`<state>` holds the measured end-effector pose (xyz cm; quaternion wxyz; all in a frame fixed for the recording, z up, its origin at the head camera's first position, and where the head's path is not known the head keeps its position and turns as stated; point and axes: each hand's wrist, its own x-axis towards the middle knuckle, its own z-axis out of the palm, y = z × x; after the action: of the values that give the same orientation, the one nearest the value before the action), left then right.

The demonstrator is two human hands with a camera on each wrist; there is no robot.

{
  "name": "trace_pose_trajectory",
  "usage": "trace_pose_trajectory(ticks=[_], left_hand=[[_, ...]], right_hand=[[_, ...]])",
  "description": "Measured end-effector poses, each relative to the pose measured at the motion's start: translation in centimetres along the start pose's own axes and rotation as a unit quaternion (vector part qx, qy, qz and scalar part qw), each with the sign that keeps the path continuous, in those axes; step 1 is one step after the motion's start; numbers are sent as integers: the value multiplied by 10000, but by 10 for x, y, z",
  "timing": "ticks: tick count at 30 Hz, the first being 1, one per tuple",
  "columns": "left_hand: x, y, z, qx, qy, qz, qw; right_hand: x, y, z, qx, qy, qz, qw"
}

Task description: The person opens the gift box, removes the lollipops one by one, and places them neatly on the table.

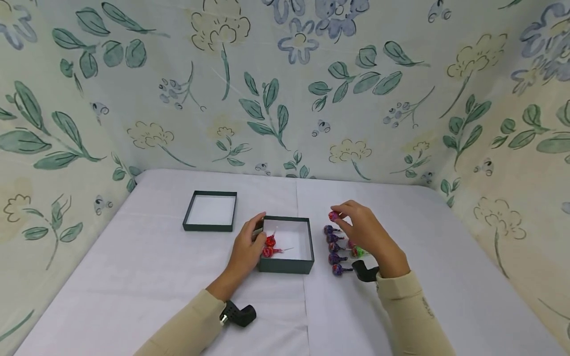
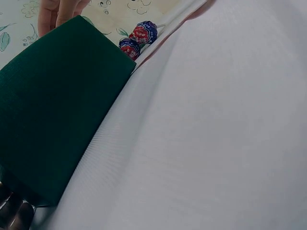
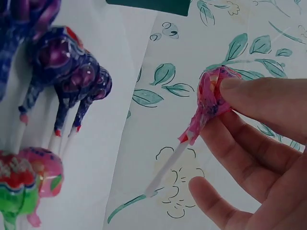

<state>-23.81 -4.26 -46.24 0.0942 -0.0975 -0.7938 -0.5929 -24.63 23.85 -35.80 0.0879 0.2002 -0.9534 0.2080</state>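
Note:
My right hand (image 1: 362, 230) pinches a pink-wrapped lollipop (image 3: 213, 93) by its head between thumb and fingers, its white stick slanting down. That lollipop is held above the far end of a column of purple-blue lollipops (image 1: 334, 247). My left hand (image 1: 246, 247) grips the left wall of a dark green box (image 1: 286, 266), thumb at the rim. Two red lollipops (image 1: 268, 251) lie inside the box near that wall, sticks pointing right. In the left wrist view, the box's green side (image 2: 62, 105) fills the left part, with fingertips at its lower corner.
A shallow lid (image 1: 208, 228) with a dark green rim lies at the back left. Under the right hand are a green lollipop (image 3: 18, 191) and another pink one (image 3: 48, 175). A white cloth (image 1: 147, 277) covers the table, with a floral curtain (image 1: 285, 99) around it.

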Motion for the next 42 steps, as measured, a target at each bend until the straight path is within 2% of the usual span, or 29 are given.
trace_pose_trajectory(ticks=[8, 16, 20, 26, 33, 42], left_hand=[[0, 1, 3, 14, -1, 2, 10000], [-1, 2, 5, 64, -55, -18, 10000], [-1, 4, 3, 61, -73, 16, 10000], [2, 4, 0, 80, 13, 18, 10000], [1, 4, -1, 126, 2, -60, 9999], [0, 2, 1, 117, 14, -54, 9999]], right_hand=[[-12, 17, -4, 47, 10, 208, 9998], [-20, 32, -8, 92, -233, 433, 9987], [-19, 36, -8, 143, -377, 554, 9977], [-12, 41, -4, 103, -555, 466, 9973], [-11, 48, 1, 70, -1025, 676, 9924], [-12, 56, 7, 111, -1183, 766, 9900]])
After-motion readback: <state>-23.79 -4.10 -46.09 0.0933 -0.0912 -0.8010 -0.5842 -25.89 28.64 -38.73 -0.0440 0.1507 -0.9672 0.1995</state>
